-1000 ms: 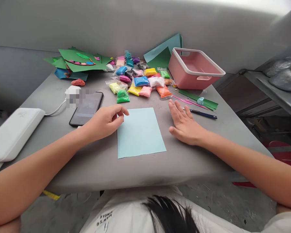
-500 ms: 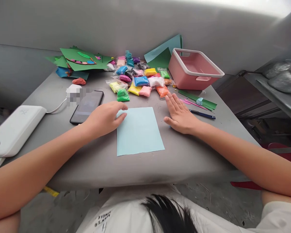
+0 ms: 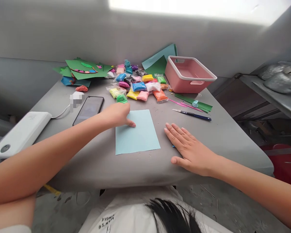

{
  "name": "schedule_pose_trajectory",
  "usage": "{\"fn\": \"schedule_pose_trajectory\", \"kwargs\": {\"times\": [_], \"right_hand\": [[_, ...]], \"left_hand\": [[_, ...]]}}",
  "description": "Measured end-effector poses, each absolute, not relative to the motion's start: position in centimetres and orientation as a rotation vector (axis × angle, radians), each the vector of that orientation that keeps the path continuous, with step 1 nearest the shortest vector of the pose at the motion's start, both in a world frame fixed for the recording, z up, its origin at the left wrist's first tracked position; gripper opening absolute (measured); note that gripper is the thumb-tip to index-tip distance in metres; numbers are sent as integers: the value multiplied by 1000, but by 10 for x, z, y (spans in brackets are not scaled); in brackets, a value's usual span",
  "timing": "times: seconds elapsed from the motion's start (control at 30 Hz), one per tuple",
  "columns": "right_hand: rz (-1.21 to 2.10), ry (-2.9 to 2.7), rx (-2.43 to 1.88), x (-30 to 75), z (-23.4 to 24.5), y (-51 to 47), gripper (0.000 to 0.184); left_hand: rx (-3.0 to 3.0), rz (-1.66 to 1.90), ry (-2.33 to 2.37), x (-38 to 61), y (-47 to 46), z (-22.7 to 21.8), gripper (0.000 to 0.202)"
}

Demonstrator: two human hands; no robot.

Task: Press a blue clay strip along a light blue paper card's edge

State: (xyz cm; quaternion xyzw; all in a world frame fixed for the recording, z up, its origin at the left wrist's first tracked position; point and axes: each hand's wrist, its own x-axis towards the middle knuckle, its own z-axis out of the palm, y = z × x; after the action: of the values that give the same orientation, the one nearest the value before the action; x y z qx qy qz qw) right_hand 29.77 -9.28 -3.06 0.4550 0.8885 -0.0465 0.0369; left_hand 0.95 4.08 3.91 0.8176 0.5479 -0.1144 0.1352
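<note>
Your left hand (image 3: 118, 114): fingers curled under, thumb reaching out over the sheet; the fingertips are hidden, so whether they grasp anything cannot be told.

Your right hand (image 3: 188, 147): flat, palm down, fingers extended and gripping nothing, low over the desk (image 3: 135, 171) to the right of the sheet.

Light-blue sheet (image 3: 140, 136), one: lying flat in front of you near the desk's front edge, its upper left corner beneath your left hand.

Blue bit (image 3: 173, 146), one, small: showing at the edge of your right hand, between thumb and forefinger, mostly covered.

Phone (image 3: 89, 106), dark-framed: beyond your left forearm, partly covered by it.

Power bank (image 3: 26, 129), white, with white cable (image 3: 63, 112): at your far left.

Packets (image 3: 138, 86), assorted colours: heaped beyond the sheet.

Green sheets (image 3: 84, 69), bearing coloured shapes: stacked at the back left; reddish lump (image 3: 81, 88) just before them.

Basket (image 3: 181, 77), pink with white rim: at the back right.

Knife (image 3: 194, 115), dark-handled, blade showing: beyond your right hand, near green strips (image 3: 203, 106) and pink strips (image 3: 178, 103).
</note>
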Motion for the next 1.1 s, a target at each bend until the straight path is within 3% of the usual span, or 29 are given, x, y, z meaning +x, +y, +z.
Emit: {"fn": "schedule_pose_trajectory", "kwargs": {"times": [0.17, 0.37, 0.8, 0.9, 1.1], "right_hand": [[-124, 2644, 1598, 289, -31, -45, 89], [-34, 2610, 1820, 279, -33, 6, 89], [-350, 2573, 1584, 297, -13, -106, 88], [-473, 2630, 1569, 310, -3, -103, 78], [-645, 2913, 1589, 335, -9, -86, 37]], "left_hand": [[2319, -289, 1531, 5, 49, 34, 58], [2373, -178, 1635, 10, 46, 30, 76], [2296, -281, 1489, 9, 66, 38, 48], [2069, -57, 1453, -6, 55, 43, 36], [1053, 758, 1430, -34, 6, 36, 18]]}}
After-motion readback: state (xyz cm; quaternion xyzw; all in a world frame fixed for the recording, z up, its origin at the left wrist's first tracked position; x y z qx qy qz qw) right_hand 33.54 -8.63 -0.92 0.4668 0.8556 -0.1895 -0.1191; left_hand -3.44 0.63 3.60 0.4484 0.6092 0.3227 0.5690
